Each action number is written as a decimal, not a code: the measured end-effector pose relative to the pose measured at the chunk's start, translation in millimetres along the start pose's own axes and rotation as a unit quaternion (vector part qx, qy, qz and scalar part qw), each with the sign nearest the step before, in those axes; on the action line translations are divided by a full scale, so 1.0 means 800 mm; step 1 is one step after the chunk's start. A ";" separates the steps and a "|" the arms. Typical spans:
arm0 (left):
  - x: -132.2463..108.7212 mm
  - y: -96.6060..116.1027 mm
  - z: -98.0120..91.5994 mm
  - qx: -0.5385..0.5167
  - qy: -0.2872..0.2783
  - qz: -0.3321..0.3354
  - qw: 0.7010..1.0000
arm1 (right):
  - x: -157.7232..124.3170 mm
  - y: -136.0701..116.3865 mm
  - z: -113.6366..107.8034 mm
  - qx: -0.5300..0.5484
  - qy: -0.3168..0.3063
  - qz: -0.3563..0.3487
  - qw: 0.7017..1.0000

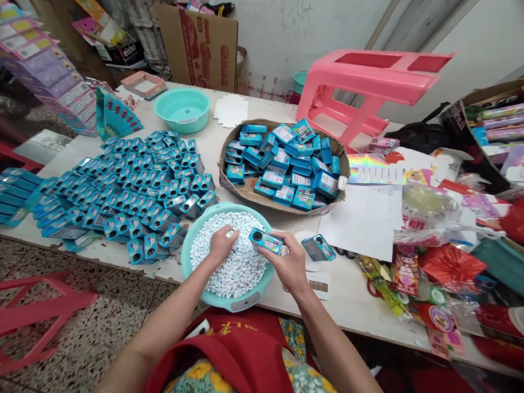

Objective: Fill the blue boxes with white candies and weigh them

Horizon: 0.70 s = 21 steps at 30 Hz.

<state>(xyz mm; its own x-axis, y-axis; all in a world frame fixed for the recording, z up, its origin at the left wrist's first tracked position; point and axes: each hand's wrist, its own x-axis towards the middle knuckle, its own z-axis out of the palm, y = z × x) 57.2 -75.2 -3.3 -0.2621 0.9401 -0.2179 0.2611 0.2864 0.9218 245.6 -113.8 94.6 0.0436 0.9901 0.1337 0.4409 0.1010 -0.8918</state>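
My right hand [291, 259] is closed around a small blue candy box [265, 241], tilted over the right rim of a turquoise basin [257, 294]. The box has a dark round hole near one end and a printed label facing up. Small white candies [237, 276] fill the basin. Among them is my left hand [222, 244], its fingers curled down into the candies and its thumb pointing right; the fingertips are partly hidden. Just right of my right hand, another blue box [319, 248] lies on the table.
Many blue boxes [129, 180] stand packed in rows at left. Behind the basin, a cardboard tray [249, 190] holds loose blue boxes. A second turquoise basin [182, 110] and an upturned pink stool [369, 80] are at the back. White paper [360, 220] and packaged goods crowd the right.
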 end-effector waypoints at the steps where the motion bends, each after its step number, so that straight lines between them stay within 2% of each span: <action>1: -0.003 0.006 -0.004 -0.048 0.005 -0.022 0.999 | 0.000 0.002 0.000 -0.007 -0.003 0.000 1.000; 4: -0.016 0.039 -0.018 -0.201 -0.013 -0.076 0.977 | -0.001 0.002 0.001 -0.034 -0.022 -0.007 0.999; 6: -0.027 0.070 -0.026 -0.338 -0.042 -0.101 0.935 | -0.002 -0.002 0.006 -0.059 -0.038 -0.022 0.997; 7: -0.032 0.086 -0.029 -0.393 -0.057 -0.098 0.913 | -0.002 -0.005 0.010 -0.072 -0.045 -0.031 0.996; 9: -0.040 0.111 -0.032 -0.448 -0.067 -0.060 0.890 | -0.003 -0.013 0.021 -0.098 -0.062 -0.050 0.992; 13: -0.043 0.134 -0.029 -0.437 -0.025 0.011 0.899 | -0.002 -0.027 0.040 -0.130 -0.099 -0.079 0.983; 17: -0.039 0.137 -0.026 -0.415 0.017 0.018 0.909 | 0.002 -0.032 0.042 -0.112 -0.104 -0.083 0.985; 21: -0.035 0.139 -0.022 -0.399 0.022 0.015 0.916 | 0.006 -0.026 0.039 -0.086 -0.092 -0.066 0.990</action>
<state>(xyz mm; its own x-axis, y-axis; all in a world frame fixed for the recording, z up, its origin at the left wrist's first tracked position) 77.6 -73.0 111.2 -0.3085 0.9317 -0.1919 -0.4895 0.0175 0.8719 208.5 -108.5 100.3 -0.1815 0.9719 0.1497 0.5788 0.2287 -0.7827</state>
